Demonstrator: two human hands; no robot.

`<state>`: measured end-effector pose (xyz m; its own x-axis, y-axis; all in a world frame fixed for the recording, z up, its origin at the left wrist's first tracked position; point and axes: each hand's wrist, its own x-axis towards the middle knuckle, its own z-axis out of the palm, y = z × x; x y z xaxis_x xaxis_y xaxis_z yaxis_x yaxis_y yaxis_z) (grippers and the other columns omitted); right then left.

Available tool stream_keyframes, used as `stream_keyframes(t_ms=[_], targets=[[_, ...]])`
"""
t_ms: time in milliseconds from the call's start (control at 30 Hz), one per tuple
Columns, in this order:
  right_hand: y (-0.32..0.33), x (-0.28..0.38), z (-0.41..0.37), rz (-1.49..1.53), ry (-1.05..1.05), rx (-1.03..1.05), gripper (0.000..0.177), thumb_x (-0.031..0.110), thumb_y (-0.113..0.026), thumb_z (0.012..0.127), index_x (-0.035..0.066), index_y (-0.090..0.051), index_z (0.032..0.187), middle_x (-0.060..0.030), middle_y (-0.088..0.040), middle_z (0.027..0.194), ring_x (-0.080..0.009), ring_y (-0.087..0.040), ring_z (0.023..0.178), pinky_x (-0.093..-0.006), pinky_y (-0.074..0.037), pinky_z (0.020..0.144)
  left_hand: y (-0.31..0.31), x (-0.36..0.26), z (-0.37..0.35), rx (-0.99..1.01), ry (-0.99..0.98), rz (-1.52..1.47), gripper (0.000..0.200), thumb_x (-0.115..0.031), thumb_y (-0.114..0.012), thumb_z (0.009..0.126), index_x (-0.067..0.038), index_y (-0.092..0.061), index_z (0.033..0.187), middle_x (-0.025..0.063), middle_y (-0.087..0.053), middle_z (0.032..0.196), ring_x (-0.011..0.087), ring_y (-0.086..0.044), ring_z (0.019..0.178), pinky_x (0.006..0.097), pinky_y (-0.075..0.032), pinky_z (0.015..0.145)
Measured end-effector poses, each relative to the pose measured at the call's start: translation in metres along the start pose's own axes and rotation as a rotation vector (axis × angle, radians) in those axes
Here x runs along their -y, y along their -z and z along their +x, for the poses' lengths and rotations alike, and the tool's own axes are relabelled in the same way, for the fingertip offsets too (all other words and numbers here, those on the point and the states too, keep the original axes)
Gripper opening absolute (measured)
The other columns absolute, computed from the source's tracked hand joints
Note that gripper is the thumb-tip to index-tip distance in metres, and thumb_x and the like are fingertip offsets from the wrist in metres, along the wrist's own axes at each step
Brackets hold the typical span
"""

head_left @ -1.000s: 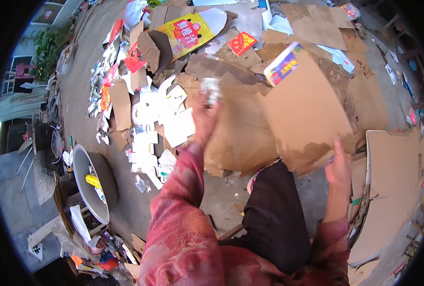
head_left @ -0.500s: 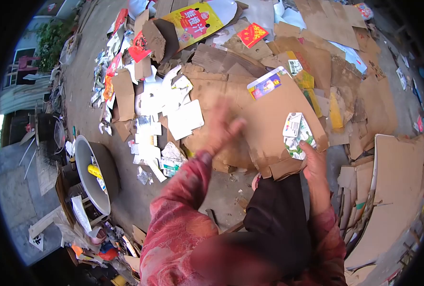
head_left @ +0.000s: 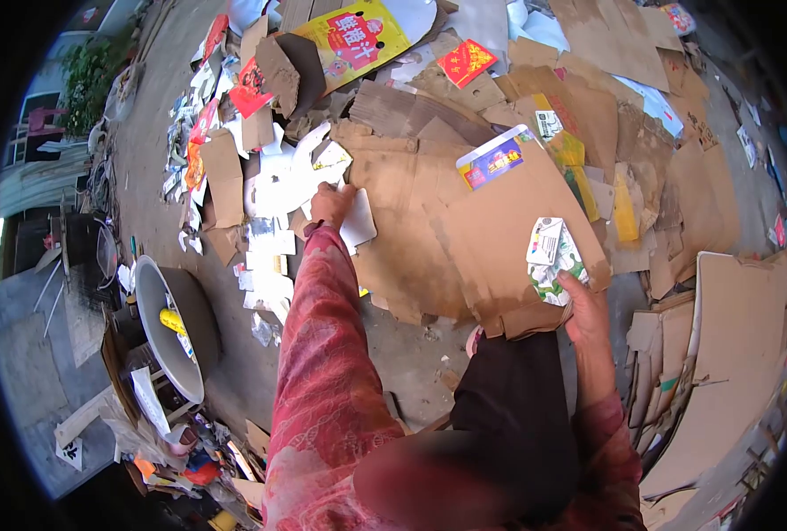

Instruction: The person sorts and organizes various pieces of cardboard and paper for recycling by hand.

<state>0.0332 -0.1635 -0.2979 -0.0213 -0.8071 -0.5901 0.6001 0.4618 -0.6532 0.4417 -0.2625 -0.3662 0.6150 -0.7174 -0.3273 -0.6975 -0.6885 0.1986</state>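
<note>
At the pile of white card scraps [head_left: 274, 190], my left hand [head_left: 331, 205] has its fingers curled down onto a white card [head_left: 360, 221]; the fingertips are hidden. A flattened white carton with green print [head_left: 556, 261] lies over the right edge of a large brown cardboard sheet [head_left: 517, 212]. My right hand [head_left: 590, 310] grips it with the thumb on top, its other fingers out of sight at the sheet's edge. The sheet rests over my dark-trousered leg and other brown cardboard.
A grey basin [head_left: 176, 327] with a yellow item stands at left. Upright cardboard sheets [head_left: 721, 372] lean at right. Flattened boxes spread across the ground ahead, among them a yellow printed one [head_left: 358, 44] and a red printed piece [head_left: 467, 62]. Mixed litter [head_left: 199, 469] lies at lower left.
My left hand has moved left and away from me, from above the brown cardboard to the white scraps, and its fingers have curled. My right hand keeps its hold on the carton.
</note>
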Motion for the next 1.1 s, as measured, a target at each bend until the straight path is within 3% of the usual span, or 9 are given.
stream_keyframes(t_ms=[200,333,533,667,733,867,900,1000,1100], targets=[[0.004,0.002,-0.002,-0.005,0.013,0.005,0.049,-0.004,-0.06,0.072,0.003,-0.042,0.117,-0.0093,-0.052,0.108,-0.0197,-0.054,0.095,-0.0321,-0.046,0.08,-0.009,0.023,0.006,-0.158,-0.284,0.131,0.022,-0.012,-0.042,0.072,0.003,-0.052,0.084,0.0276,-0.057,0.08,0.0418,-0.056,0.077,0.0465,-0.044,0.07],[-0.002,0.009,-0.006,-0.009,0.12,-0.04,0.047,-0.002,-0.059,0.075,0.004,-0.041,0.118,-0.008,-0.052,0.109,-0.0187,-0.054,0.096,-0.0329,-0.045,0.082,0.029,0.018,-0.058,-0.258,-0.431,0.069,0.014,-0.009,-0.046,0.072,0.002,-0.049,0.08,0.0251,-0.056,0.067,0.0415,-0.055,0.063,0.0477,-0.044,0.058],[-0.05,0.0,-0.005,-0.048,0.198,0.019,0.043,0.002,-0.061,0.075,0.004,-0.044,0.115,-0.0065,-0.052,0.109,-0.0158,-0.051,0.096,-0.028,-0.042,0.082,0.053,-0.079,-0.198,-0.311,-0.97,-0.023,0.011,-0.006,-0.053,0.069,-0.003,-0.045,0.076,0.0098,-0.047,0.053,0.0259,-0.052,0.046,0.0377,-0.042,0.042],[-0.052,-0.014,-0.007,0.003,0.065,-0.038,0.049,0.025,-0.062,0.078,0.003,-0.042,0.117,-0.0042,-0.046,0.108,-0.0131,-0.046,0.097,-0.0285,-0.04,0.083,0.011,-0.14,-0.236,-0.094,-0.983,-0.003,0.011,-0.008,-0.053,0.068,-0.003,-0.045,0.072,0.0114,-0.051,0.059,0.0267,-0.053,0.049,0.0377,-0.043,0.044],[-0.037,-0.013,-0.006,0.146,0.042,0.131,0.049,0.026,-0.063,0.077,0.004,-0.043,0.116,-0.0045,-0.046,0.109,-0.0134,-0.046,0.097,-0.0284,-0.04,0.083,0.003,-0.152,-0.242,-0.037,-1.006,0.001,0.014,-0.01,-0.054,0.068,-0.001,-0.047,0.077,0.0122,-0.052,0.062,0.0268,-0.054,0.053,0.037,-0.044,0.047],[-0.006,-0.008,0.016,0.126,-0.287,0.08,0.046,0.022,-0.066,0.074,0.004,-0.047,0.111,-0.0054,-0.053,0.102,-0.0154,-0.052,0.09,-0.0272,-0.045,0.078,-0.015,-0.148,-0.257,-0.048,-1.111,-0.103,0.033,-0.016,-0.057,0.068,0.006,-0.049,0.091,0.016,-0.054,0.076,0.0285,-0.056,0.067,0.0364,-0.046,0.057],[-0.008,-0.005,0.021,0.191,-0.288,0.131,0.045,0.019,-0.068,0.072,0.002,-0.048,0.11,-0.0062,-0.055,0.098,-0.0157,-0.055,0.086,-0.0272,-0.046,0.075,-0.014,-0.143,-0.261,-0.068,-1.132,-0.174,0.046,-0.022,-0.06,0.068,0.008,-0.047,0.101,0.0191,-0.052,0.086,0.0299,-0.054,0.076,0.0363,-0.045,0.066],[-0.01,-0.004,0.017,0.126,-0.281,0.19,0.045,0.016,-0.067,0.073,0.001,-0.048,0.11,-0.0074,-0.054,0.101,-0.0156,-0.054,0.088,-0.0278,-0.046,0.075,-0.013,-0.131,-0.261,0.023,-1.149,-0.182,0.05,-0.025,-0.061,0.069,0.008,-0.046,0.103,0.0208,-0.051,0.094,0.031,-0.052,0.081,0.0361,-0.044,0.071],[-0.028,0.0,0.014,-0.125,-0.252,0.043,0.034,0.012,-0.064,0.074,-0.005,-0.052,0.1,-0.0094,-0.057,0.093,-0.0168,-0.056,0.08,-0.028,-0.048,0.07,-0.014,-0.128,-0.263,0.073,-1.122,-0.167,0.05,-0.026,-0.061,0.07,0.006,-0.047,0.105,0.0211,-0.051,0.098,0.0311,-0.05,0.084,0.0353,-0.043,0.075]])
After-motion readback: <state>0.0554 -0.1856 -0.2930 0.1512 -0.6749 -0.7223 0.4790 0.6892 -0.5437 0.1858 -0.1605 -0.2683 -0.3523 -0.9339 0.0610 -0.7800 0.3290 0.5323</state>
